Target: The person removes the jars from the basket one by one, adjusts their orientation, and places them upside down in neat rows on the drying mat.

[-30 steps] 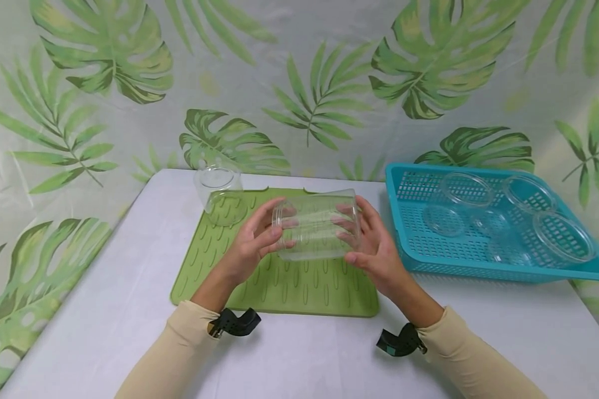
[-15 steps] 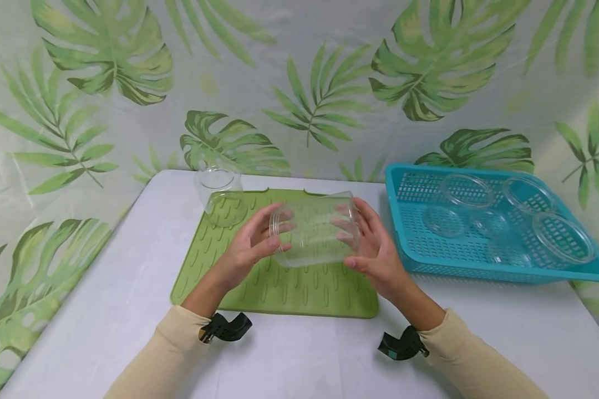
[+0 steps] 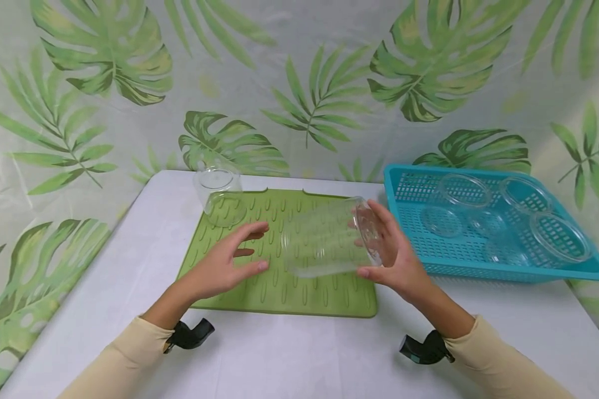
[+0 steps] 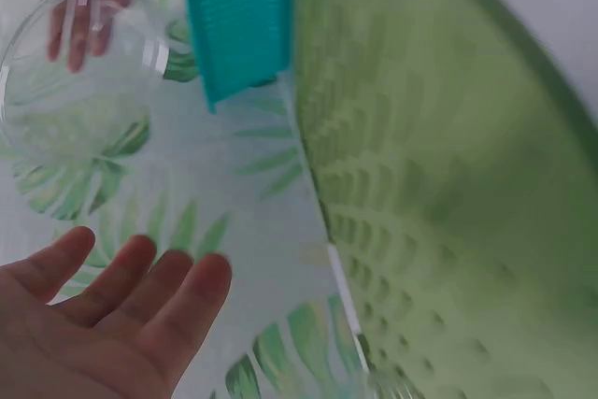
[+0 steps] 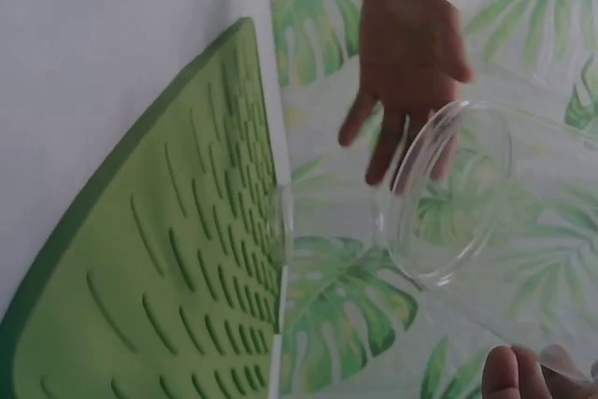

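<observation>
Compared with the earlier frame, the left hand (image 3: 219, 266) has come away from the clear cup (image 3: 324, 244) and drawn back to the left and near, while the right hand (image 3: 401, 255) and the cup have shifted somewhat to the right. Now the left hand is unfolded, its fingers bent a little, and it touches nothing. The right hand alone grips the cup by its right end.

I judge that the step in hand is handling and turning the cup in the air, and that the next move calls for a steady right hold, because no second support is there.

The cup is held above the green ridged mat (image 3: 279, 302) on the desk (image 3: 304, 354), between the two hands. It lies on its side; its long axis runs from left to right, with the right end slightly to the far side. Its mouth seems to face left, toward the free hand, and its base sits in the right hand.
</observation>
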{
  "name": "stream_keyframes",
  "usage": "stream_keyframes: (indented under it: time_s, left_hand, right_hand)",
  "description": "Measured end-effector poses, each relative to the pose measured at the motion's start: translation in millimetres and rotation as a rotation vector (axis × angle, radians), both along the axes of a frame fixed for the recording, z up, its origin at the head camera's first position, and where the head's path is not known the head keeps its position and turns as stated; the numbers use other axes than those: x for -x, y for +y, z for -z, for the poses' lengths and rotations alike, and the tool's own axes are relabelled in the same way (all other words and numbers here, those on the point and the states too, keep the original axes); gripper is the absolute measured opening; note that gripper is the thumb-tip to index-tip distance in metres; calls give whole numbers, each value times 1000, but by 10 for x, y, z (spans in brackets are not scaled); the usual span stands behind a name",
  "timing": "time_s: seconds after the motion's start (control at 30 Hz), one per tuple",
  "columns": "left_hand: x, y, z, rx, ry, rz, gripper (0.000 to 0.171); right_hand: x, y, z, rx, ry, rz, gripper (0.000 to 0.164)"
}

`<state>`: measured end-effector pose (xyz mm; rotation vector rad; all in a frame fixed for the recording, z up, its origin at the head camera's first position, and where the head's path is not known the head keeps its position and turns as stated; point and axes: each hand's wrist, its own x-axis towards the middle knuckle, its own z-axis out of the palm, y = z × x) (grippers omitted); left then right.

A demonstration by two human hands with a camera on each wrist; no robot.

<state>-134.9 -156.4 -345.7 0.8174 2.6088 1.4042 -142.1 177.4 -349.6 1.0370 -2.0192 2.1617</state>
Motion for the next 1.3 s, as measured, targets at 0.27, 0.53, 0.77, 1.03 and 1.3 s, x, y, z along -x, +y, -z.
stream_keyframes:
  time_s: [0.27,0.53,0.77,1.03,1.3]
  left_hand:
    - [-291,-305,173,355,269,-127,73]
    - [-381,-520,287,498,379,-182,76]
    - [-346,-645,345,533,512,-174,72]
    - [-314,-698,357,536,518,-164,70]
    - [-333,-700,294,531,488,-187,66]
  right_hand:
    - [-122,268,-175,-126,60,90,103]
    - [-176,421,-268,-160,93,99,107]
    - [-151,466,-367,-156,173,100,107]
    - [-150,479,-530,-315,244,205,111]
    - [-100,435,-753,-570,220,312,112]
